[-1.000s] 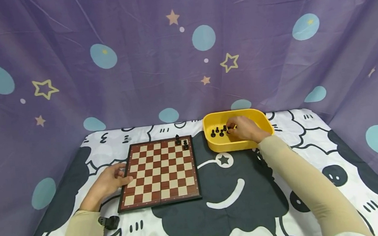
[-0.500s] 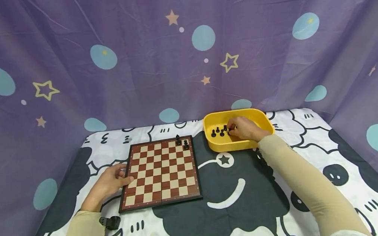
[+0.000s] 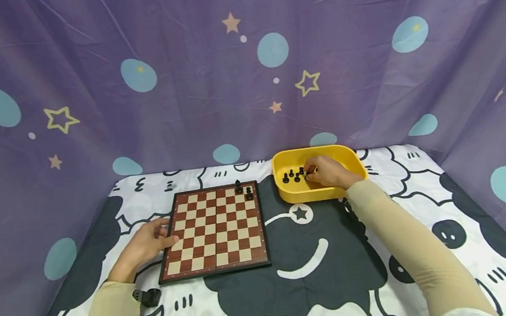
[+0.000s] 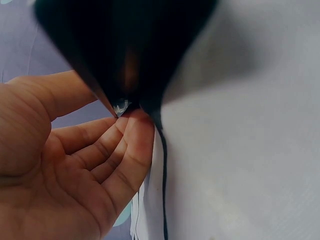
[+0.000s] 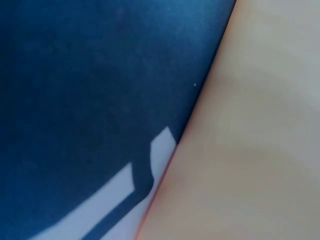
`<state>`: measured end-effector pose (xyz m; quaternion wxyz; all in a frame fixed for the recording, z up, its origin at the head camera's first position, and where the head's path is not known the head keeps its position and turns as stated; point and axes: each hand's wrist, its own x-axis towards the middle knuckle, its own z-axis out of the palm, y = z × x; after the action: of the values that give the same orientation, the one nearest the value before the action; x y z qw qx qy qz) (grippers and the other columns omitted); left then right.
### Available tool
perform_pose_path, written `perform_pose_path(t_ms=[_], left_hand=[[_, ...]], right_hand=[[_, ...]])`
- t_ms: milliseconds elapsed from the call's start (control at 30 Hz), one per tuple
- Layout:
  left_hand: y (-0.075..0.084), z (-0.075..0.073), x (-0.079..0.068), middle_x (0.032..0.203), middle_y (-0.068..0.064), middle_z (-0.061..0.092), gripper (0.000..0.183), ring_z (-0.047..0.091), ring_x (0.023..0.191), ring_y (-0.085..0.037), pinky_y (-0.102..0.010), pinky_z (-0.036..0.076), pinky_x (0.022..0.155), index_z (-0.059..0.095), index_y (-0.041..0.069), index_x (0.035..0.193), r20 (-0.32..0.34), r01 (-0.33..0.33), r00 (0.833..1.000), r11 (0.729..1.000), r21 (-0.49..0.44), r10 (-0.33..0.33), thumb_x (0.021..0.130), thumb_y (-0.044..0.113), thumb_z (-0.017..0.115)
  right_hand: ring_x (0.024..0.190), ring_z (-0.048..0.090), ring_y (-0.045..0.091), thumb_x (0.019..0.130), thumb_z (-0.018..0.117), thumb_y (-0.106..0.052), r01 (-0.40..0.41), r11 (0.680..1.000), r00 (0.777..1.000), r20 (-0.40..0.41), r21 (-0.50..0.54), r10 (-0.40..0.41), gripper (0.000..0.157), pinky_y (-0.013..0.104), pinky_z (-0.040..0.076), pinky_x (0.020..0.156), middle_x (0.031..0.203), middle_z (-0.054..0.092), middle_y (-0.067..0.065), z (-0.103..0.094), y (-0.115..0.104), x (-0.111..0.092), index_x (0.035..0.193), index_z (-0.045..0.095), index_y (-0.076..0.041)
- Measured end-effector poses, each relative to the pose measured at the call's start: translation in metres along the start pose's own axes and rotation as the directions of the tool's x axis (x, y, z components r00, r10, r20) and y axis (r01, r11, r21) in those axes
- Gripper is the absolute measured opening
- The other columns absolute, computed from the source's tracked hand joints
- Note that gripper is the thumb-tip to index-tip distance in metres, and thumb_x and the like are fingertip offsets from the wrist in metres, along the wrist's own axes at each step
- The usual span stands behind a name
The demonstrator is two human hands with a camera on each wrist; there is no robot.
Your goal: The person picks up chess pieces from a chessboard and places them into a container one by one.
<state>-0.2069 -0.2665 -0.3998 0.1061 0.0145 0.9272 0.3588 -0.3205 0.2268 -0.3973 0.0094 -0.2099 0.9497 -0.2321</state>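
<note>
A brown-and-cream chessboard lies on the cloth. My left hand grips its left edge, thumb on top. In the left wrist view the left hand has the board's dark edge between thumb and fingers. Two black chess pieces stand near the far right corner: a taller one and another. My right hand reaches into a yellow basin, its fingertips pinching a black chess piece that they partly hide. The right wrist view misses that hand.
Several more black pieces stand in the basin's left part. A cartoon-print cloth covers the table. Behind it hangs a purple curtain. A black strap device is at my left wrist.
Both hands stay almost where they were, the left at the board's edge and the right in the basin. The whole head view shifts very slightly.
</note>
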Motion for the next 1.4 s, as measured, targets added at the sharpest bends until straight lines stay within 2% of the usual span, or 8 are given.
perform_pose_path(t_ms=[167, 600, 1067, 1167, 1400], left_hand=[[0.000, 0.000, 0.000, 0.101, -0.015, 0.051, 0.072, 0.050, 0.084, -0.023, -0.035, 0.044, 0.068, 0.035, -0.007, 0.132, 0.003, 0.005, 1.000, 1.000, 0.004, -0.005, 0.079, 0.029, 0.069], [-0.001, 0.001, 0.000, 0.100, -0.015, 0.051, 0.073, 0.050, 0.084, -0.023, -0.035, 0.043, 0.068, 0.035, -0.006, 0.132, 0.004, 0.011, 1.000, 1.000, -0.002, -0.011, 0.079, 0.030, 0.069], [-0.002, 0.000, 0.001, 0.101, -0.015, 0.051, 0.073, 0.050, 0.087, -0.024, -0.037, 0.044, 0.070, 0.035, -0.007, 0.132, 0.007, -0.001, 1.000, 1.000, -0.010, 0.001, 0.079, 0.030, 0.069], [-0.002, 0.000, 0.001, 0.101, -0.015, 0.050, 0.073, 0.049, 0.087, -0.024, -0.036, 0.043, 0.069, 0.035, -0.007, 0.132, 0.010, -0.002, 1.000, 1.000, -0.010, 0.002, 0.079, 0.030, 0.069], [-0.002, -0.001, 0.000, 0.099, -0.014, 0.050, 0.071, 0.049, 0.084, -0.023, -0.034, 0.043, 0.067, 0.036, -0.007, 0.131, 0.009, -0.009, 1.000, 1.000, -0.009, 0.009, 0.079, 0.028, 0.069]], right_hand=[[0.085, 0.056, 0.021, 0.079, 0.067, -0.015, -0.029, 0.999, 0.999, -0.021, 0.026, 0.030, 0.024, 0.039, 0.042, 0.081, 0.090, 0.063, 0.005, -0.004, -0.002, -0.003, 0.101, 0.064, -0.006], [0.088, 0.056, 0.022, 0.079, 0.068, -0.021, -0.002, 1.000, 0.998, -0.057, 0.022, 0.003, 0.030, 0.039, 0.042, 0.081, 0.093, 0.063, 0.003, -0.011, -0.014, -0.014, 0.105, 0.064, -0.006], [0.073, 0.053, 0.014, 0.082, 0.065, -0.028, 0.047, 0.999, 0.987, -0.158, 0.027, -0.042, 0.022, 0.031, 0.043, 0.066, 0.092, 0.060, -0.004, -0.007, -0.030, -0.032, 0.099, 0.065, -0.013], [0.078, 0.055, 0.018, 0.083, 0.064, -0.026, 0.061, 0.998, 0.981, -0.184, 0.026, -0.055, 0.020, 0.033, 0.043, 0.069, 0.093, 0.061, -0.001, -0.004, -0.037, -0.035, 0.098, 0.065, -0.012], [0.089, 0.055, 0.024, 0.084, 0.062, -0.029, 0.127, 0.992, 0.968, -0.222, 0.021, -0.120, 0.027, 0.037, 0.042, 0.081, 0.098, 0.061, 0.005, 0.003, -0.055, -0.039, 0.103, 0.065, -0.009]])
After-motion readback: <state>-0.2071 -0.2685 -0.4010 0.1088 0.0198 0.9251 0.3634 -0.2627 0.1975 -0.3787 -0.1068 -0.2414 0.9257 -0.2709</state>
